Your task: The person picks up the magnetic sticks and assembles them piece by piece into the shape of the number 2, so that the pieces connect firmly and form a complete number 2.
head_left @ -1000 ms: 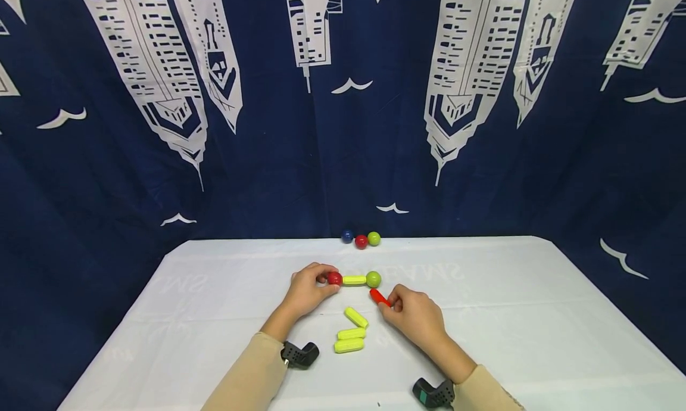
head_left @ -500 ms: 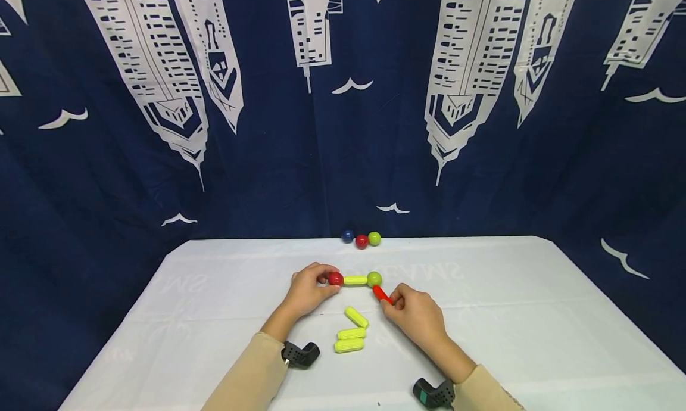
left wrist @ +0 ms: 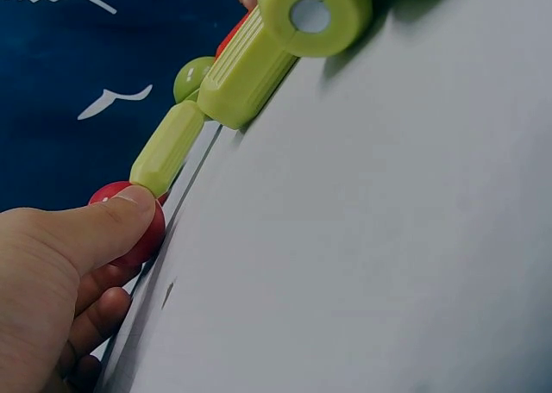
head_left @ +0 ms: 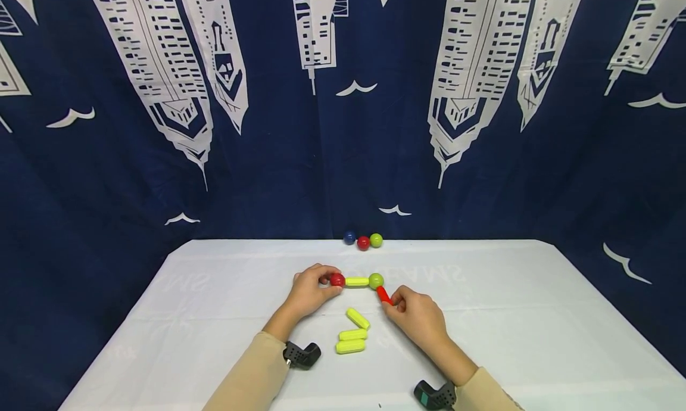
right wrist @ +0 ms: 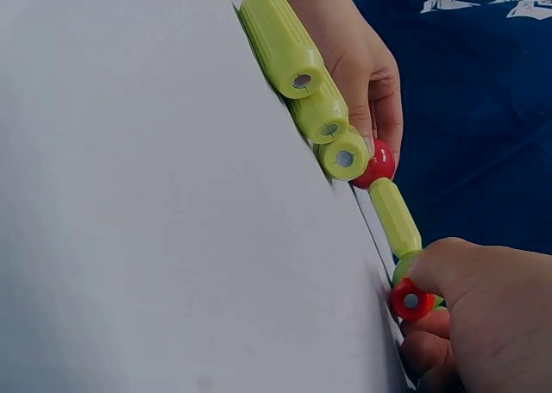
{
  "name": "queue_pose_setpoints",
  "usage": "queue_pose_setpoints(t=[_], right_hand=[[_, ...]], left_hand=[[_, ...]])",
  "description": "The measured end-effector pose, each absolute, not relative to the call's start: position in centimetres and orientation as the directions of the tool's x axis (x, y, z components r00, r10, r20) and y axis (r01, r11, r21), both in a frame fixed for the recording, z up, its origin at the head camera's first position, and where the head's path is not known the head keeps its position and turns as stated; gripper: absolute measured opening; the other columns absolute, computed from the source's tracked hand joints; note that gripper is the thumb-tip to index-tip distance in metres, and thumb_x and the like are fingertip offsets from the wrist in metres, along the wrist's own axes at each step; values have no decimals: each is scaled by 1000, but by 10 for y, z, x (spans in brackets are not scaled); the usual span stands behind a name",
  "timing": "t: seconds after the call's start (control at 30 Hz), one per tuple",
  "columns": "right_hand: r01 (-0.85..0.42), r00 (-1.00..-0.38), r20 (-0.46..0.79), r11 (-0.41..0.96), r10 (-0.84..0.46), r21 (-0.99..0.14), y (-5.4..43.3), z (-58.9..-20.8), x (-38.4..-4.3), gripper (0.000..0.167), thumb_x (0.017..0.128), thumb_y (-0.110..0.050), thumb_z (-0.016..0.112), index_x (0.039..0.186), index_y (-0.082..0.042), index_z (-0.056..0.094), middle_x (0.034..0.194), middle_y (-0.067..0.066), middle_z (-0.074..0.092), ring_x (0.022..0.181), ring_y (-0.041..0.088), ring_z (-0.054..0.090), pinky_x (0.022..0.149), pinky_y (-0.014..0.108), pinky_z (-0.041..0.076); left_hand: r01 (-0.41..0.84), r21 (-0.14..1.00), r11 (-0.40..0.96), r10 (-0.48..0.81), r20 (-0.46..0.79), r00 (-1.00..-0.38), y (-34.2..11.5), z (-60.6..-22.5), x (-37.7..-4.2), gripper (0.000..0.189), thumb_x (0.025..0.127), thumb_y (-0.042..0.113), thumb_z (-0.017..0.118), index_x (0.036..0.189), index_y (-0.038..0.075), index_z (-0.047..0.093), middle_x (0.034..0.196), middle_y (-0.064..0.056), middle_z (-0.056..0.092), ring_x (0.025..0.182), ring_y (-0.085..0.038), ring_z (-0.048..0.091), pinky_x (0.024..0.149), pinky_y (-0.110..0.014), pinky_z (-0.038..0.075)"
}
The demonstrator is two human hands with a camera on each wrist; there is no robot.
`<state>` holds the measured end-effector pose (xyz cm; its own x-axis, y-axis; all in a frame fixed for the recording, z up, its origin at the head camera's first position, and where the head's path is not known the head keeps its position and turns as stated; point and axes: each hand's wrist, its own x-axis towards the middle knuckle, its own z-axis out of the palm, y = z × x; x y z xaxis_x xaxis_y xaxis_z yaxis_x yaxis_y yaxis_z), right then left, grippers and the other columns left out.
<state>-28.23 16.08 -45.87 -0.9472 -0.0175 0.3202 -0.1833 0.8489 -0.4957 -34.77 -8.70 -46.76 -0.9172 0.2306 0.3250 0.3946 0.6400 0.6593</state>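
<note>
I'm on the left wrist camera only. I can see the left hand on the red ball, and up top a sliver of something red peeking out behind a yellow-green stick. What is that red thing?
Observer: It's a red stick, pinched by the right hand in the head view.

Operator: Okay. My picture cuts off the loose yellow-green ones. How many are there?

Observer: Three yellow-green sticks lie between the two forearms, besides the one in the row.

Operator: And are there any more balls outside my view?

Observer: Yes, the head view shows a blue ball, a red ball and a green ball grouped at the far edge of the table.
</note>
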Motion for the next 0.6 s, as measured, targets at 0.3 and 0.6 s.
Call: queue_pose_setpoints(t=[0.3,0.6], right_hand=[[-216,-953,288,869,-89,-445,161,-461,-282,25,79,-36,83,91,-19,68,60,-9,47,52,8,40,49,24,28],[-266,-941,308,868,-139,-419,162,-463,-283,24,78,-34,84,92,-23,68,59,-12,46,51,5,39,49,22,27]], left_hand=[[382,671,635,227,311,-923,-87,-468,-348,32,81,24,83,112,18,74,93,5,67,87,-9,58,82,-34,28],[396,660,638,233,325,-917,-87,-468,-348,32,81,23,83,111,18,74,93,4,68,88,-10,60,83,-35,29]])
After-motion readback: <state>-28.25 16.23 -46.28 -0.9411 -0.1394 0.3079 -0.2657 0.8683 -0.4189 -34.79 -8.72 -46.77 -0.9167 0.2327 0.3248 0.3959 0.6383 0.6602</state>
